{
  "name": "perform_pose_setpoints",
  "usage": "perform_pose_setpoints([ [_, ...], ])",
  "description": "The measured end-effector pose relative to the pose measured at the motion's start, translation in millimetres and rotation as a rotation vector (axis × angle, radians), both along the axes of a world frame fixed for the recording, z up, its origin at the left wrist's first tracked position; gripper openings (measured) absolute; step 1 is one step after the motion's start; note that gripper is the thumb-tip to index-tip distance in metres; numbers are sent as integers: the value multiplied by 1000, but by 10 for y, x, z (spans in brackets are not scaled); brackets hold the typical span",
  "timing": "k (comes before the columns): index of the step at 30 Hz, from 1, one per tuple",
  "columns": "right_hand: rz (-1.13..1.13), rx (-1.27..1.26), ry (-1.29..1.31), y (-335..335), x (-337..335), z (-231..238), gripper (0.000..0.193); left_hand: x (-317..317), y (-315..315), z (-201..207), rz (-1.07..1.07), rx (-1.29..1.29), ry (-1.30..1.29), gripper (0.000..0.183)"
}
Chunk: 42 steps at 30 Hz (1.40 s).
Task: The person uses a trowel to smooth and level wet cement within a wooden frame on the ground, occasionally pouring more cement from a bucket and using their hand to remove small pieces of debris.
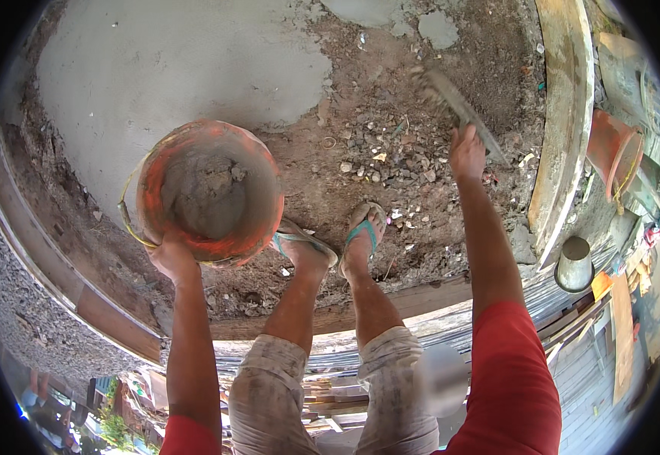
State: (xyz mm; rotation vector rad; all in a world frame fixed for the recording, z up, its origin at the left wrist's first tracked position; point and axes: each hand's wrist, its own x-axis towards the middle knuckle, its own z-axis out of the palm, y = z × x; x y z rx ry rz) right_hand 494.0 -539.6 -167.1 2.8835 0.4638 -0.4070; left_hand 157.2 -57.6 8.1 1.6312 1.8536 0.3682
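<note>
My left hand grips the near left rim of an orange bucket. Grey wet mortar lies inside it, and its yellow handle hangs down the left side. The bucket is tipped so that its mouth shows; whether its base touches the ground is hidden. In my right hand is a plastering trowel, seen nearly edge-on, with grey mortar along its far end. That trowel is above the bare soil to the right, apart from the bucket. My fingers are partly hidden behind both things.
Smooth wet concrete spreads at the far left. Stony soil lies around my sandalled feet. Boards edge the patch at right, with another board at left. Beyond the right board are a second orange bucket and a metal container.
</note>
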Motion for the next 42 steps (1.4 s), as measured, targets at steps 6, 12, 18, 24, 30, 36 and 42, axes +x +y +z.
perform_pose_setpoints([
  [6,24,69,76,203,-453,293,32,-171,138,-216,-154,94,72,38],
  [12,-198,198,295,445,-877,1075,38,-150,203,194,272,-533,-332,60],
  [18,-254,135,602,-316,-1486,3094,43,269,-1,634,78,-387,-191,50],
  [24,-361,-15,554,-1036,-1006,4173,40,1592,516,1781,-936,252,133,46],
  [30,-269,260,542,-755,-67,3646,54,3041,758,2577,-1559,301,372,24],
  [36,-159,387,513,-641,263,3616,49,4275,1227,4464,-1707,652,164,9],
  [42,-340,294,511,-949,76,3855,49,4178,917,5571,-1409,276,116,12],
])
